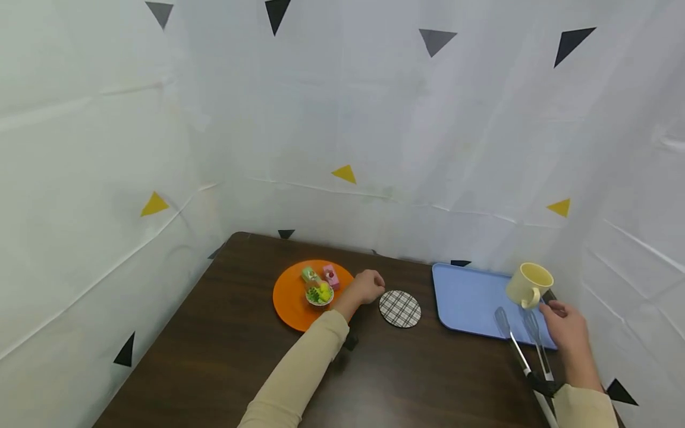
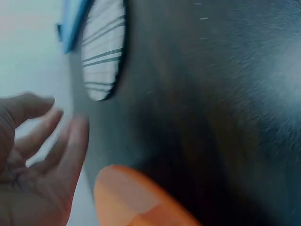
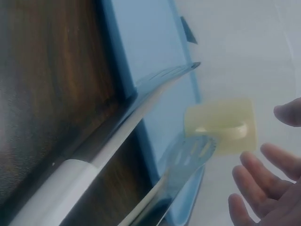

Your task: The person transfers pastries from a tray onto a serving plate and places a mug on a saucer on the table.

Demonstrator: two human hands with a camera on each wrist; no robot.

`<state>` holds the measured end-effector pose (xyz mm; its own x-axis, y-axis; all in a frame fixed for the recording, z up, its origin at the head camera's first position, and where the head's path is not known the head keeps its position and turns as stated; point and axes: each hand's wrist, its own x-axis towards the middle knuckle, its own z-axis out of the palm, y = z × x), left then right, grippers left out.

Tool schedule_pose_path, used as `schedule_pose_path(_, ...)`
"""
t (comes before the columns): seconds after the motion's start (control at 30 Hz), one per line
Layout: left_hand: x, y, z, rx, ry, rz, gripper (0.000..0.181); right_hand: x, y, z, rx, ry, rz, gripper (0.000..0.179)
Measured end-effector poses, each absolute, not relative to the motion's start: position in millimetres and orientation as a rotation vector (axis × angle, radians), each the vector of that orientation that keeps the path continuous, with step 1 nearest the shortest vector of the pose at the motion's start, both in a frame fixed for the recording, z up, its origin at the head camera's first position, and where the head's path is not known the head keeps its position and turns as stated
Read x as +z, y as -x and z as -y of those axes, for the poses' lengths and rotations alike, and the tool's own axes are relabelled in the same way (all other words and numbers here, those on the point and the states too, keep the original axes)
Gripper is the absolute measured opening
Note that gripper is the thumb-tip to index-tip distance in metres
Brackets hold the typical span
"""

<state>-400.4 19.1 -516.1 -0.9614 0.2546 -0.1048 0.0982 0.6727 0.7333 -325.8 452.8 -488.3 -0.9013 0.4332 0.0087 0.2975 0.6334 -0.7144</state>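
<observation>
Over the right rim of a round orange plate [image 1: 289,306], my left hand [image 1: 366,286] hovers with loosely bent fingers [image 2: 70,136] and holds nothing. A checked round coaster [image 1: 400,309] lies just right of it. On the plate sit a small cup of toy food [image 1: 319,293], a green piece [image 1: 309,274] and a pink cake piece [image 1: 331,276]. My right hand [image 1: 568,327] is beside the handle of a pale yellow mug [image 1: 527,284]. In the right wrist view its fingers [image 3: 254,183] and thumb are spread, apart from the mug [image 3: 221,125].
The mug stands on the right part of a light blue tray [image 1: 465,297]. Tongs with slotted heads [image 1: 531,326] reach over the tray's front edge, white handles toward me. The dark wooden table [image 1: 230,345] meets white sheeting [image 1: 374,119] behind and at both sides.
</observation>
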Motion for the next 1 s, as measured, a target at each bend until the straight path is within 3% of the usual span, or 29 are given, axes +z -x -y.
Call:
schedule_pose_path(0.3, -530.0, 385.3, -57.4, 0.864, -0.146, -2.86, 0.029, -490.6, 325.8, -470.0, 1.205, 0.723, 2.654, 0.074)
schedule_pose_path(0.57, -540.9, 372.6, -65.8, 0.859, -0.188, -2.903, 0.034, -500.1, 323.7, -470.5, 1.13, 0.733, 2.713, 0.068)
schedule_pose_path(1.0, -544.9, 369.6, -37.3, 0.902, -0.077, -2.808, 0.015, -503.0, 348.8, -442.1, 1.24, 0.732, 2.738, 0.068)
